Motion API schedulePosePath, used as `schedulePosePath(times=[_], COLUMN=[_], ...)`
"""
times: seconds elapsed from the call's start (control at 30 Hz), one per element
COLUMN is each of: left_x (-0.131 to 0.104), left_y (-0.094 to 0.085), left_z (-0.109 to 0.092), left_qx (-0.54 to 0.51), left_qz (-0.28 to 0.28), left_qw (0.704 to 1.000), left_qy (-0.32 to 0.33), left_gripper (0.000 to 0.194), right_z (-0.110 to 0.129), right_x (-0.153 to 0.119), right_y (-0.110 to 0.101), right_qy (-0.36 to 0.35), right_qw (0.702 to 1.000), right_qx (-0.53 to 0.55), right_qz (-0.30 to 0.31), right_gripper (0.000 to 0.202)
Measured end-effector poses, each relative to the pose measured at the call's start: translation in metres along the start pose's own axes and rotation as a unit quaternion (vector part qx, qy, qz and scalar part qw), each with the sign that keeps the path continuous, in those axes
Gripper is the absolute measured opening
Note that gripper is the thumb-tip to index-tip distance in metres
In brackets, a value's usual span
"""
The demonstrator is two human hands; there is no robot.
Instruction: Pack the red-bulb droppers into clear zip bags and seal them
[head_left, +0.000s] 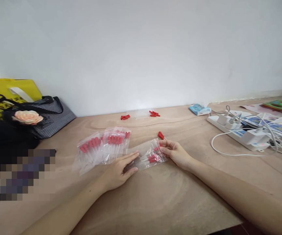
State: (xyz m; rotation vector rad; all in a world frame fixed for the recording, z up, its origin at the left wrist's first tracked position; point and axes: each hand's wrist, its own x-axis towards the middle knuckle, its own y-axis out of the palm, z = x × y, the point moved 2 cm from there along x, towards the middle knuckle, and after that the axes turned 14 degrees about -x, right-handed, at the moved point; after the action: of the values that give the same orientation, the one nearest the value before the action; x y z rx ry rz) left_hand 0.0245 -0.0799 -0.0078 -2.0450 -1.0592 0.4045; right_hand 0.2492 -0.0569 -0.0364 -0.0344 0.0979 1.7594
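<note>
Between my hands is a clear zip-lock bag (144, 159) with several red-bulbed droppers inside, their bulbs toward the right end. My left hand (121, 168) has its fingers and thumb about the bag's left end, steadying it on the table. At the right end, the fingertips of my right hand (176, 153) are pinched at a dropper's red bulb (157, 148), beside the bag's edge. Just behind that hand lies a loose dropper (160, 135) with a red bulb. Left of the bag, several filled dropper bags (101, 147) overlap on the wooden table.
Near the wall are red rubber bulbs (125, 117), more bulbs (155, 114), and a row of clear tubes (143, 115). A blue tissue pack (199, 109) and a power strip (238, 132) with looping cables are right. Bags, including a striped one (50, 117), stand left.
</note>
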Motion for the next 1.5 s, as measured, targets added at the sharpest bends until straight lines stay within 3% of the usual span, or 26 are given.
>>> schedulePosePath(times=[0.1,0.2,0.33,0.4,0.57,0.63,0.73,0.83,1.03,1.2,1.37,1.5], left_x=[0.001,0.001,0.000,0.000,-0.001,-0.001,-0.001,-0.001,-0.001,-0.001,-0.001,0.000], left_y=[0.001,0.001,0.002,0.001,0.001,0.002,0.002,0.002,0.000,0.000,0.001,0.000], left_z=[0.001,0.003,0.003,0.002,0.002,0.003,0.005,0.006,0.001,0.003,0.002,-0.001], left_qx=[0.000,0.005,0.002,0.002,0.003,0.000,-0.003,-0.004,-0.006,-0.007,0.003,0.002], left_qz=[-0.003,0.000,0.008,0.014,0.020,0.018,0.016,0.016,0.022,0.019,0.022,0.023], left_qw=[1.000,1.000,1.000,1.000,1.000,1.000,1.000,0.999,0.999,0.999,0.999,0.999], left_qy=[0.009,0.014,0.022,0.023,0.019,0.022,0.024,0.027,0.032,0.038,0.036,0.032], left_gripper=[0.046,0.047,0.042,0.039,0.038,0.038,0.038,0.038,0.038,0.038,0.037,0.038], right_z=[-0.002,-0.005,0.000,0.005,0.019,0.022,0.023,0.025,0.028,0.028,0.021,0.018], right_x=[0.003,0.006,0.008,0.009,0.029,0.042,0.060,0.070,0.064,0.037,0.018,0.015], right_y=[0.001,0.002,0.001,-0.004,-0.036,-0.047,-0.052,-0.048,-0.048,-0.047,-0.034,-0.021], right_qy=[-0.022,-0.039,-0.155,-0.175,-0.073,-0.015,0.062,0.098,0.091,-0.005,-0.032,-0.003], right_qw=[0.998,0.984,0.918,0.896,0.865,0.850,0.847,0.843,0.869,0.948,0.964,0.981], right_qx=[-0.056,-0.172,-0.364,-0.408,-0.484,-0.508,-0.514,-0.519,-0.476,-0.280,-0.138,-0.021], right_qz=[0.006,0.017,0.025,0.014,-0.107,-0.135,-0.115,-0.104,-0.097,-0.150,-0.227,-0.194], right_gripper=[0.039,0.025,0.022,0.019,0.016,0.025,0.042,0.042,0.044,0.046,0.063,0.045])
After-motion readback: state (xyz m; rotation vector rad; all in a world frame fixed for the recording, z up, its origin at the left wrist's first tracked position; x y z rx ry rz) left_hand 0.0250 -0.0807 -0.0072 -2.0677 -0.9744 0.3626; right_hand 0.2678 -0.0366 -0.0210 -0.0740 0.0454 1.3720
